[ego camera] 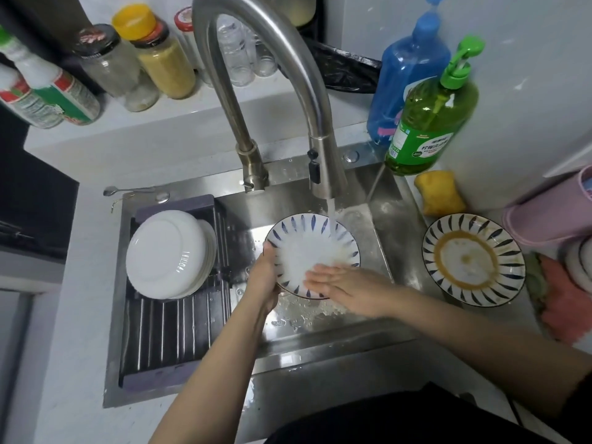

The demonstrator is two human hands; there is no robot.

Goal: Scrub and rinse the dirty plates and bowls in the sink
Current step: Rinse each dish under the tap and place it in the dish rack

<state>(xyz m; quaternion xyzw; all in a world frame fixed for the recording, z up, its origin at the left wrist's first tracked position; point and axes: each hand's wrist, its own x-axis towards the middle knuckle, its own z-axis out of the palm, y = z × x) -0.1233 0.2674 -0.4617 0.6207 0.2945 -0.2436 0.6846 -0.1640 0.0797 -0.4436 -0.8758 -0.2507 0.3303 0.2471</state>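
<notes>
**Sink station: one plate under rinse, one awaiting wash**

Item 1. Blue-patterned plate (312,248), white centre with dark blue dashes round the rim. It is held tilted over the basin of the steel sink (381,225), directly beneath the spout of the faucet (323,168). A stream of water is seen falling onto its upper edge and spreading across the face.

Item 2. Left hand (264,277). The plate's left rim is gripped by it, thumb over the front edge, fingers curled behind.

Item 3. Right hand (346,285). It is laid flat on the lower part of the plate's face, fingers straight and pointing left; nothing is grasped.

Item 4. Dirty plate (474,259), same pattern, marked with a brown ring of residue. It is placed on the counter just right of the sink, apart from the held plate.

Item 5. Stack of white dishes (169,254), upside down, leaned on the dark drying rack (166,334) that is set across the sink's left half.

Item 6. Yellow sponge (439,193), set at the sink's back right corner, just behind the dirty plate.

Item 7. Green soap bottle (429,123) with pump, beside a blue bottle (407,78), both behind the sponge.

Item 8. Jars and bottles (141,65), grouped on the ledge behind the faucet.

Item 9. Spoon (128,190), laid on the counter at the sink's back left edge.
</notes>
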